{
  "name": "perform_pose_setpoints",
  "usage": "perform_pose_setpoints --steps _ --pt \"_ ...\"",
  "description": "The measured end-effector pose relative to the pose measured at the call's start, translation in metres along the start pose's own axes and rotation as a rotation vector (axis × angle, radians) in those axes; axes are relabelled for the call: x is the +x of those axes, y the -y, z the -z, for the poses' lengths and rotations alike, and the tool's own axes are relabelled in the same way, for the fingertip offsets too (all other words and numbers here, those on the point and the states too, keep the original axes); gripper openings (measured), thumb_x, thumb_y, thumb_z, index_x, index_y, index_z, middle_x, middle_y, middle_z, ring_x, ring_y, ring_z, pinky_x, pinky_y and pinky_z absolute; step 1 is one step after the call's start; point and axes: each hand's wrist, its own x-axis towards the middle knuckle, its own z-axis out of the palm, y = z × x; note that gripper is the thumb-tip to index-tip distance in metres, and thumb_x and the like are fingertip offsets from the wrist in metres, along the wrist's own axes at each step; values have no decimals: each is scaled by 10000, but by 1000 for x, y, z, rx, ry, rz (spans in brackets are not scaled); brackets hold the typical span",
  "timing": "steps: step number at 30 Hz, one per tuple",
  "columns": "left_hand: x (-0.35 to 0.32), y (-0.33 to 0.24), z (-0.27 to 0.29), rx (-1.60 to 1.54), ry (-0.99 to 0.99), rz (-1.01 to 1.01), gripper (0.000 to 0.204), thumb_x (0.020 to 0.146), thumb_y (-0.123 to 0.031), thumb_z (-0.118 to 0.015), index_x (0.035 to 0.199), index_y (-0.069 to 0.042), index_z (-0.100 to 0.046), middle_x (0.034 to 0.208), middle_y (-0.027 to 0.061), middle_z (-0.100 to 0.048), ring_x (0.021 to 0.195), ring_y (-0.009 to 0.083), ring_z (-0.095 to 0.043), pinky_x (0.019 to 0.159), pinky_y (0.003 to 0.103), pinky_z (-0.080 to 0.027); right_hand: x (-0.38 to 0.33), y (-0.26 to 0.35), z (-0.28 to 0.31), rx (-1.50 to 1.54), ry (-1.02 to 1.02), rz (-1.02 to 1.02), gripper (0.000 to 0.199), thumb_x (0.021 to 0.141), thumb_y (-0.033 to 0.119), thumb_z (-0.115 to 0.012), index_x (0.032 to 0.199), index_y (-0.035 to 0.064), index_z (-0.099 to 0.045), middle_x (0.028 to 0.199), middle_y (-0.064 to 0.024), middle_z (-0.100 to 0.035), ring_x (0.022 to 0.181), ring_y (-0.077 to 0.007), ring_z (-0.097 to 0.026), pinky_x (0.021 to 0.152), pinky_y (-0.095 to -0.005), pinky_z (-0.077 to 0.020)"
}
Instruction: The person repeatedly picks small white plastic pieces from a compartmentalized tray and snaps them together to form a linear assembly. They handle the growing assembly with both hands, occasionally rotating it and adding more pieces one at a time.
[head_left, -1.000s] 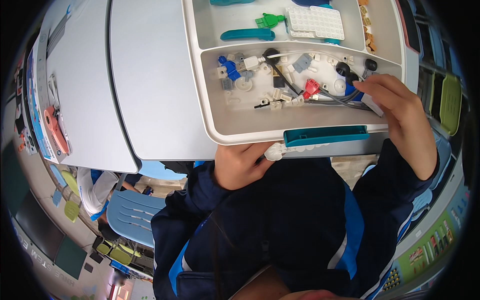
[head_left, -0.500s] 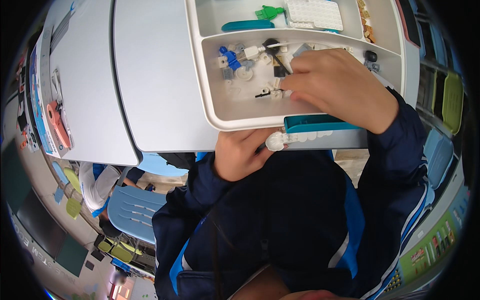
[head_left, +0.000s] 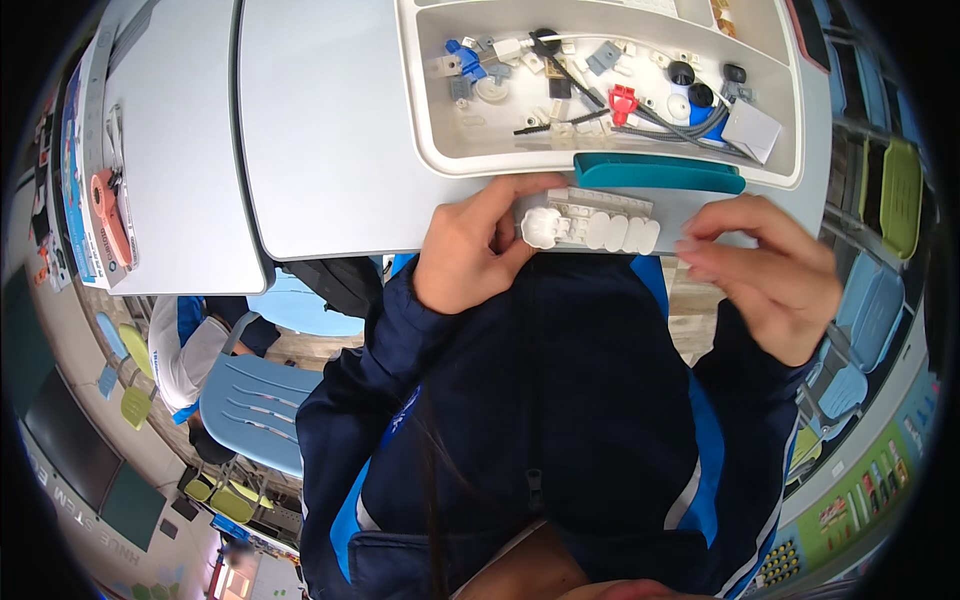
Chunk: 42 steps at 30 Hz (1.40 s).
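My left hand [head_left: 468,250] grips a white building-brick assembly [head_left: 605,228] by its left end, at the table's front edge. Studded bricks run along the assembly, with rounded white pieces in a row on the near side. Just off its right end is my right hand [head_left: 775,275], thumb and fingertips pinched together; whatever is between them is too small to make out. Beyond both hands stands a white tray [head_left: 425,140] of loose pieces, its teal front handle [head_left: 655,173] close behind the assembly.
Inside the tray lie a blue figure piece [head_left: 465,62], a red piece [head_left: 622,104], grey hoses [head_left: 665,132] and a pale block [head_left: 750,132]. Scissors with pink handles [head_left: 112,215] rest at the table's far left. A person [head_left: 185,360] and a blue chair [head_left: 255,410] are at lower left.
My right hand has come out of the tray to the assembly's right end. The assembly shows more fully in my left hand. The tray sits higher in the picture.
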Motion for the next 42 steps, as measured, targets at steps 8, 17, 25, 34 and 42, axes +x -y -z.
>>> perform_pose_setpoints --steps 8,17,25,34,42 --pt "1 0 5 -53 58 -2 507 778 171 -699 1249 -7 -643 1200 97 -755 611 5 -490 557 174 -408 -12 -49 -52 -20 -100 -78 204 851 9 -758 1055 20 -769 929 -119 -731 805 -248 -710 719 -309 -559" --pt "5 17 -1 -24 68 -153 598 768 143 -656 1308 -112 -614 1109 136 -740 894 364 -728 731 385 -581 -8 -73 -74 90 -101 -117 225 848 -79 -696 1032 25 -772 985 -132 -754 821 -258 -742 731 -314 -575" --pt "6 12 -3 -52 44 -116 613 760 130 -679 1318 -113 -610 1112 149 -742 872 352 -731 727 367 -584 -4 -81 -75 -7 -62 107 231 769 -85 -699 965 21 -760 1002 -95 -767 913 -251 -745 775 -315 -584" --pt "6 14 -3 -55 54 -111 609 763 115 -711 1322 -106 -609 1121 136 -748 887 318 -744 729 339 -585 -4 -71 -81 89 -102 -87 112 884 -12 -712 984 17 -753 969 -95 -773 865 -243 -750 780 -306 -586" --pt "6 1 2 -4 85 -20 591 766 98 -725 1309 -112 -622 1136 110 -746 739 286 -721 645 326 -545 -7 -65 -83 152 -117 -90 142 861 -30 -747 997 7 -765 1010 -103 -776 946 -190 -740 826 -296 -571"
